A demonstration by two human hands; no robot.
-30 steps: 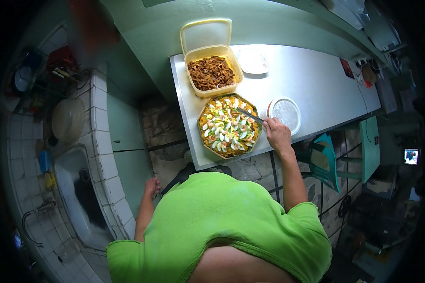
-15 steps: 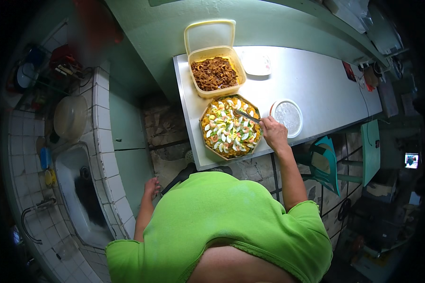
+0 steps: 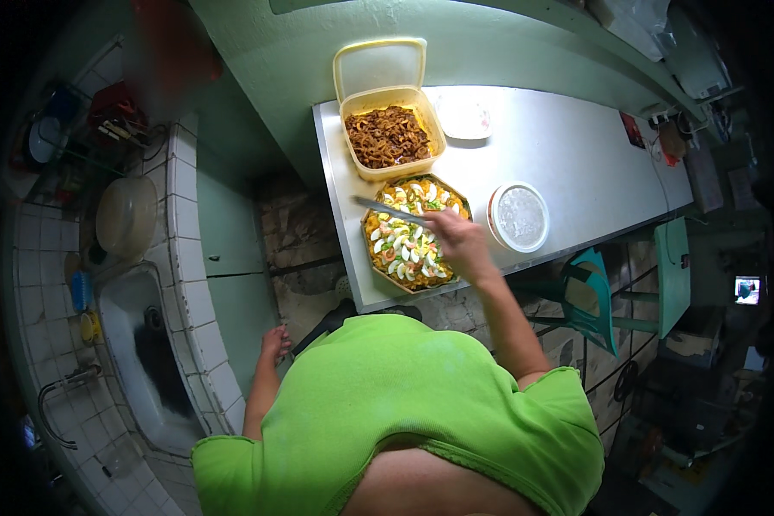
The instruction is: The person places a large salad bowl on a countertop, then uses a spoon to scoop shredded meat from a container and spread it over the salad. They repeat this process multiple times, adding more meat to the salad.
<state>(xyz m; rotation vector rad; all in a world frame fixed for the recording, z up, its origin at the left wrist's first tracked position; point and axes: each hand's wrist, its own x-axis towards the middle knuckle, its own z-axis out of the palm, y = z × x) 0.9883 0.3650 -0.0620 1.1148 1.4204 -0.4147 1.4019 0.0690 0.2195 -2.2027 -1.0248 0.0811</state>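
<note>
My right hand [image 3: 458, 245] is closed around a slim grey metal utensil [image 3: 389, 210]; its exact kind cannot be made out. The utensil reaches left over an octagonal tray [image 3: 371, 258] of yellow-orange noodles, with its tip beyond the tray's upper left rim. Egg slices, shrimp and green bits cover the noodles [image 3: 408, 245]. Down beside my body, away from the table, hangs my left hand [image 3: 275, 341], loosely open with bent fingers and nothing visible in it.
Behind the tray stands an open plastic container [image 3: 392, 172] of brown strips. A round lidded tub [image 3: 521, 219] and a white dish [image 3: 466, 119] also sit on the metal-topped table [image 3: 576, 146]. Green chairs [image 3: 589, 301] are at right; a sink [image 3: 150, 361] is at left.
My right hand has moved left over the tray. The utensil has swung left, from the tray's right part to past its left rim. My left hand stays put.
</note>
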